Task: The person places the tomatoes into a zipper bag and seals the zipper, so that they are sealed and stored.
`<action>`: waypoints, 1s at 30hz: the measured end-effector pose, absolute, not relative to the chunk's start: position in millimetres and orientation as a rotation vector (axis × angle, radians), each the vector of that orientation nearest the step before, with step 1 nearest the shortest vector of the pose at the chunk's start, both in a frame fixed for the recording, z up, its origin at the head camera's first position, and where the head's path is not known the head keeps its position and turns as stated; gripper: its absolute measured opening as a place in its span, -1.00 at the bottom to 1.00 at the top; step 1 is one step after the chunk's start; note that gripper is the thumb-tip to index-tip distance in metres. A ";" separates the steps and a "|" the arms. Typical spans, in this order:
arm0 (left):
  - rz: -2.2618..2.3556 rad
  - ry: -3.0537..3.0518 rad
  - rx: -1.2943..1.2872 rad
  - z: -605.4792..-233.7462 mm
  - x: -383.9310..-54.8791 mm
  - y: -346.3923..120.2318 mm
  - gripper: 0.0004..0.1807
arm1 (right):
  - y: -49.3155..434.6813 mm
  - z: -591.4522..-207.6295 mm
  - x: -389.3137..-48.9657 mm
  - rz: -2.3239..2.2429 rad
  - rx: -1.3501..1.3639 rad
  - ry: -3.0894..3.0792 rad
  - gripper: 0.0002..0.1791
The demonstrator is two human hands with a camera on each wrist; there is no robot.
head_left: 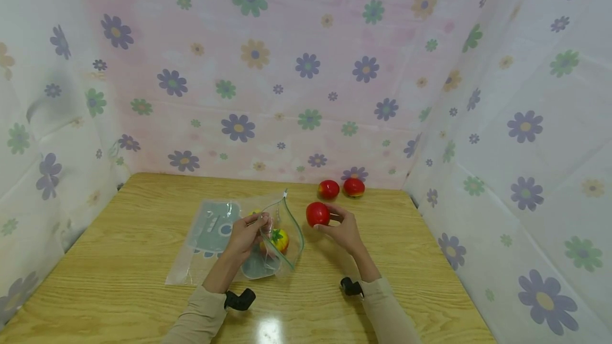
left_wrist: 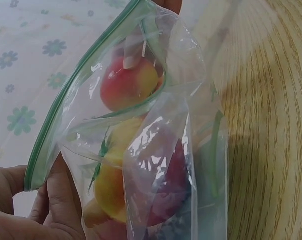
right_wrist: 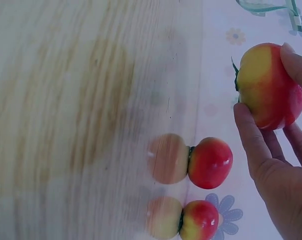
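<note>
My left hand (head_left: pixel 246 236) pinches the edge of a clear zip bag (left_wrist: pixel 208 150) with a green seal, and its mouth gapes toward the right. Inside the bag lies a yellow-and-red tomato (head_left: pixel 279 241) with green leaves at its top. A bit of yellow (head_left: pixel 254 212) shows behind my left fingers. Just right of the bag's mouth, my right hand (head_left: pixel 345 231) holds another tomato (head_left: pixel 317 214) between thumb and fingers, above the table. Its glossy red side faces the head view; its yellow, leafy end shows in the right wrist view.
Two more red tomatoes, one on the left (head_left: pixel 329 189) and one on the right (head_left: pixel 354 187), sit side by side at the table's back edge. The wooden table (head_left: pixel 397 259) is enclosed by flower-print cloth (head_left: pixel 287 25) behind and on both sides.
</note>
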State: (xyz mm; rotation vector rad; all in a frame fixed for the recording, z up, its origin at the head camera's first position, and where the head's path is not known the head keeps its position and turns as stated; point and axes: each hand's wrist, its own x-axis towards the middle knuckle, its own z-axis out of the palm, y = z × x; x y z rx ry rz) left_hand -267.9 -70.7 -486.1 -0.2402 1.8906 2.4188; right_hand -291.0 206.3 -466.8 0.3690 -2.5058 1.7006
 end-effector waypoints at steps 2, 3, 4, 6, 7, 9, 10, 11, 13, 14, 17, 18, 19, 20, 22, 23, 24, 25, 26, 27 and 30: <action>2.415 1.890 -0.242 -485.9 -267.8 -70.7 -0.61 | 208.0 -475.1 -296.0 1.705 0.382 -2.488 -0.29; 2.413 1.889 -0.243 -485.8 -267.8 -70.7 -0.61 | 208.7 -479.2 -298.5 1.704 0.387 -2.481 -0.29; 2.412 1.887 -0.244 -485.7 -267.8 -70.6 -0.61 | 209.7 -483.5 -301.2 1.708 0.391 -2.474 -0.29; 2.413 1.884 -0.244 -485.8 -267.9 -70.4 -0.61 | 211.0 -489.7 -304.4 1.720 0.403 -2.459 -0.29; 2.413 1.884 -0.244 -485.9 -268.0 -70.4 -0.61 | 211.4 -491.3 -304.9 1.726 0.410 -2.453 -0.29; 2.414 1.886 -0.243 -486.3 -268.2 -70.2 -0.61 | 212.1 -493.2 -305.0 1.761 0.439 -2.439 -0.29; 2.416 1.886 -0.243 -486.6 -268.5 -70.1 -0.61 | 212.3 -493.6 -304.5 1.781 0.455 -2.430 -0.29; 2.416 1.886 -0.243 -486.9 -268.7 -70.1 -0.61 | 212.4 -493.6 -303.7 1.801 0.471 -2.421 -0.29; 2.417 1.887 -0.247 -487.4 -269.0 -70.0 -0.61 | 212.5 -494.0 -302.6 1.835 0.498 -2.410 -0.29; 2.417 1.887 -0.250 -487.7 -269.3 -70.0 -0.61 | 212.3 -493.7 -301.5 1.858 0.518 -2.401 -0.29; 2.415 1.887 -0.262 -488.4 -269.6 -69.9 -0.62 | 211.7 -492.9 -298.6 1.884 0.568 -2.390 -0.28; 2.415 1.885 -0.265 -488.6 -269.6 -69.9 -0.61 | 211.5 -493.0 -297.9 1.888 0.591 -2.387 -0.28; 2.413 1.886 -0.264 -488.9 -269.6 -69.9 -0.61 | 211.2 -492.9 -297.0 1.894 0.613 -2.384 -0.27; 2.412 1.886 -0.262 -488.9 -269.1 -70.1 -0.61 | 211.0 -493.2 -296.4 1.894 0.630 -2.385 -0.27; 2.407 1.888 -0.259 -489.4 -268.7 -70.3 -0.61 | 210.4 -493.4 -294.9 1.890 0.644 -2.391 -0.27; 2.404 1.889 -0.257 -489.7 -268.5 -70.3 -0.61 | 210.2 -493.5 -294.2 1.887 0.643 -2.398 -0.27; 2.403 1.889 -0.256 -489.8 -268.4 -70.4 -0.61 | 209.7 -493.2 -293.2 1.883 0.643 -2.403 -0.27; 2.400 1.891 -0.257 -490.0 -268.3 -70.3 -0.62 | 209.3 -492.9 -292.1 1.877 0.639 -2.411 -0.28; 2.399 1.894 -0.261 -489.8 -268.2 -70.2 -0.61 | 208.9 -492.6 -291.2 1.873 0.637 -2.418 -0.29; 2.397 1.896 -0.266 -490.0 -268.5 -70.0 -0.62 | 208.4 -492.1 -290.2 1.870 0.641 -2.422 -0.29; 2.396 1.900 -0.277 -489.5 -268.3 -69.8 -0.61 | 207.3 -491.6 -289.2 1.862 0.671 -2.429 -0.30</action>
